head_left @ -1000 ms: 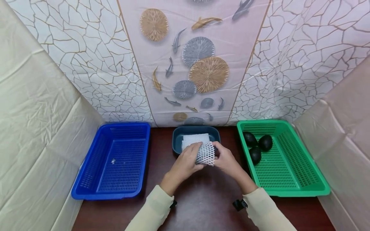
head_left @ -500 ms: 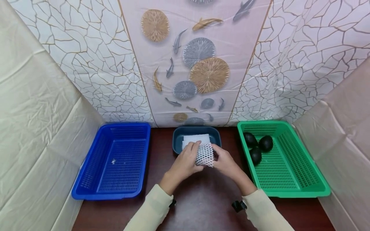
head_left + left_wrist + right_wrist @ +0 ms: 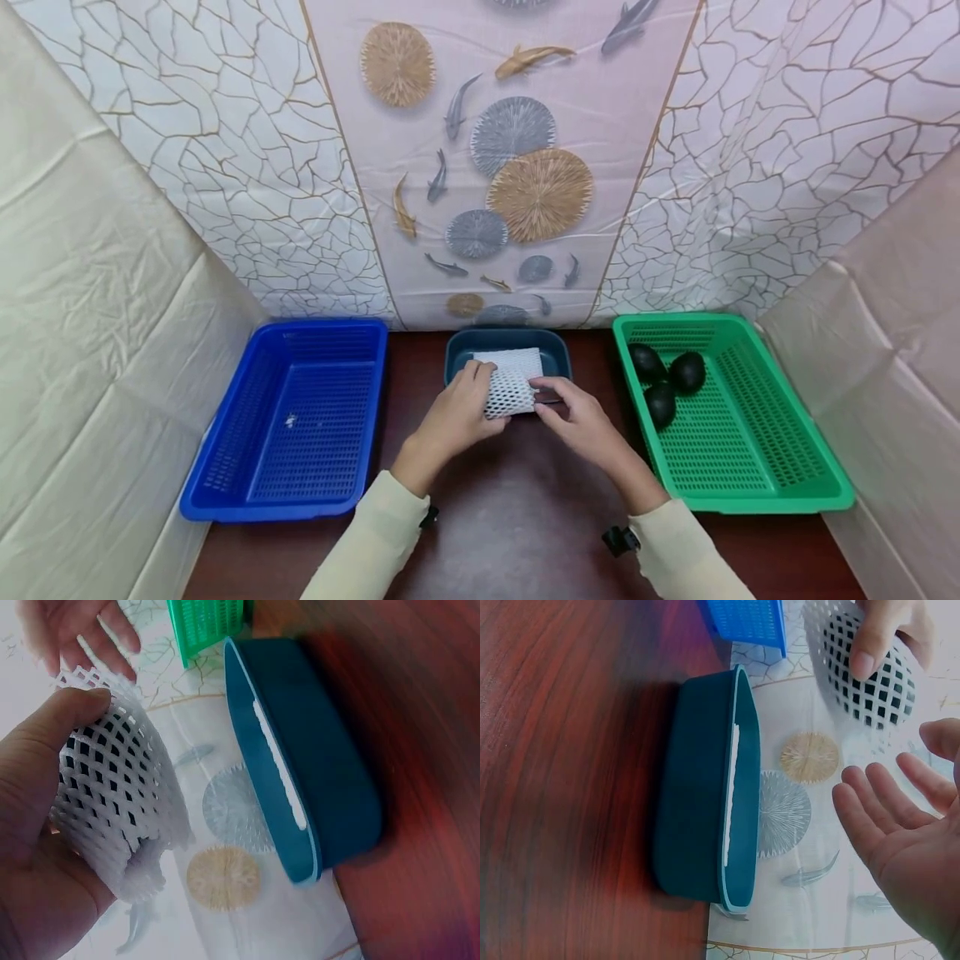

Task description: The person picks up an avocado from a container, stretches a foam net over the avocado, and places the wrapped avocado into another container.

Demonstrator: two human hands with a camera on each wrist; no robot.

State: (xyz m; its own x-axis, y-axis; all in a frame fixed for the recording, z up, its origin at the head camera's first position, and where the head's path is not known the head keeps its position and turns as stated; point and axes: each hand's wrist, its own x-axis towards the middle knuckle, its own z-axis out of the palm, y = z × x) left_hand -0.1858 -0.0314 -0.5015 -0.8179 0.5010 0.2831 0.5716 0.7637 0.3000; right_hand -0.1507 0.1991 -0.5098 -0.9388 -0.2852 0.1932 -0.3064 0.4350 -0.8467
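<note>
My left hand (image 3: 456,412) grips a white foam fruit net (image 3: 510,393) with its thumb across the mesh. Something dark shows through the holes in the left wrist view; it fills the net (image 3: 112,765) like a rounded fruit. Beside the net's right end, my right hand (image 3: 581,421) holds nothing, its fingers (image 3: 866,799) spread and apart from the net in the right wrist view. Behind the hands stands a teal tub (image 3: 564,354) with flat white foam nets (image 3: 521,360) in it. Several black, egg-shaped fruits (image 3: 687,372), possibly avocados, lie to the right.
Those black fruits sit in the left part of a green perforated basket (image 3: 772,503). At the left is a blue perforated basket (image 3: 277,510) with a small white scrap (image 3: 290,421) on its floor. Patterned cloth (image 3: 540,275) hangs behind the dark red table (image 3: 525,517).
My left hand has shifted left and slightly up with the filled net. My right hand's fingers have come off the net's right end and opened out.
</note>
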